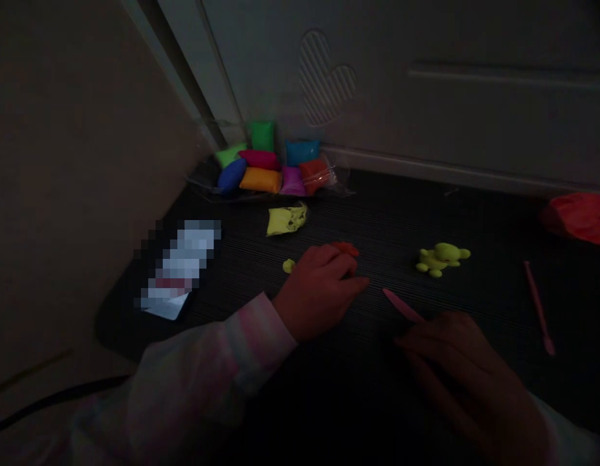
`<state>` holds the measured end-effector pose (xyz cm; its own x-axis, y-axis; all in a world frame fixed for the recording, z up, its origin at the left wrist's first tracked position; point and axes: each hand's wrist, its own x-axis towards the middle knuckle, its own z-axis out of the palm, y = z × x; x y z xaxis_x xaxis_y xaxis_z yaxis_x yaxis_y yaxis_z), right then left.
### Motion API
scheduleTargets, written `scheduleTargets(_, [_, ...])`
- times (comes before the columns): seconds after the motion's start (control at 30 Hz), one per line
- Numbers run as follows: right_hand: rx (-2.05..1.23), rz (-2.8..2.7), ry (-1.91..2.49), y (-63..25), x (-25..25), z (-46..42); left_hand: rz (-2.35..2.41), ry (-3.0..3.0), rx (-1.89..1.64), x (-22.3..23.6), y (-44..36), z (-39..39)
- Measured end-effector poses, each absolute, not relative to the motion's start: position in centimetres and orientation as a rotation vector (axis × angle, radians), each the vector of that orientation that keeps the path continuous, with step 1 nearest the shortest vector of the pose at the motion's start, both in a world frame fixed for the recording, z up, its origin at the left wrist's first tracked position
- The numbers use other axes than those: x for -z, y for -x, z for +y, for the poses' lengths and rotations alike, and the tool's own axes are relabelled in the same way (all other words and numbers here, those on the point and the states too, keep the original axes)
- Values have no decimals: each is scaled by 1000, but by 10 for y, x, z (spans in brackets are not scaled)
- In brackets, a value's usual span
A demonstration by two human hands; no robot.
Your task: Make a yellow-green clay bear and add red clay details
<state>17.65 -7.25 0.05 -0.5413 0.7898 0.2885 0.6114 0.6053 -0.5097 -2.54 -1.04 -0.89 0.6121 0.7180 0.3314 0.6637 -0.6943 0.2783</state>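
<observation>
My left hand (323, 291) is curled low over the dark table, its fingers closed around a piece of red clay (347, 248) that peeks out past the knuckles. Most of that piece is hidden. In my right hand (467, 369) is a pink plastic clay knife (401, 304), its blade pointing up and left toward the left hand. A small yellow clay figure (440, 259) with a round head and stubby limbs lies beyond the right hand. Beside the left wrist sits a little yellow clay lump (288, 266).
A torn yellow clay packet (283, 221) lies behind the left hand. Further back, a clear bag holds several coloured clay packets (261, 179). A lit phone (183, 268) is at left, a pink tool (539, 307) and red crumpled packet (581, 217) at right. A panel (450, 123) stands behind.
</observation>
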Motion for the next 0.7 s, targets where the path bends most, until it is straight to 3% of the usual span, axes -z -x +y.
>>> scheduleTargets(0.7, [-416,-2411,1060,-181,1,-69,1053,-2899,-463,3,33,-17])
